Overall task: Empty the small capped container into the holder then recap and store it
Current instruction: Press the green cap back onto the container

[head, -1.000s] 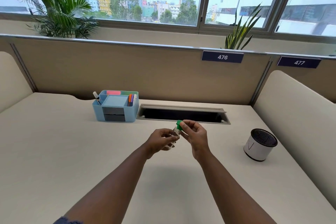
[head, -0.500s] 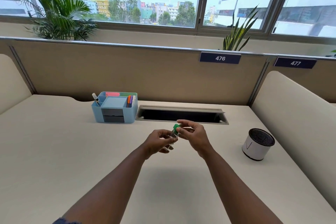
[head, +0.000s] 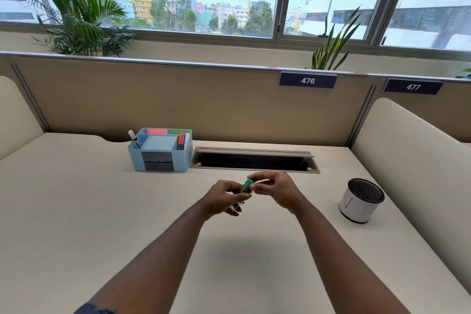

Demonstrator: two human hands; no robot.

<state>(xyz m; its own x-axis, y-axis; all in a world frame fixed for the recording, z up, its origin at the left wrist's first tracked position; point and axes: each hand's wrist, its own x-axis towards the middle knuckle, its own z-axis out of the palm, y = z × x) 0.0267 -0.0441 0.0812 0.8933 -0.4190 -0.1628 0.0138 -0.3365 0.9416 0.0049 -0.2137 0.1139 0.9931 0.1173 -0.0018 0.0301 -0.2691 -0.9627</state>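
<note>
A small clear container with a green cap [head: 247,184] is held above the middle of the desk. My left hand [head: 224,199] wraps the container's body, most of which is hidden by the fingers. My right hand [head: 276,189] pinches the green cap between thumb and fingertips. The cap sits on the container's top end. A white round holder with a dark mesh top [head: 360,200] stands on the desk to the right, well apart from both hands.
A blue desk organiser [head: 160,151] with pens, markers and sticky notes stands at the back left. A recessed cable slot [head: 253,160] runs behind the hands. Padded dividers border the desk [head: 76,211] at the left, back and right.
Both hands have stayed together at the desk's middle. The right fingers have shifted their grip around the green cap, and the container has tilted slightly.
</note>
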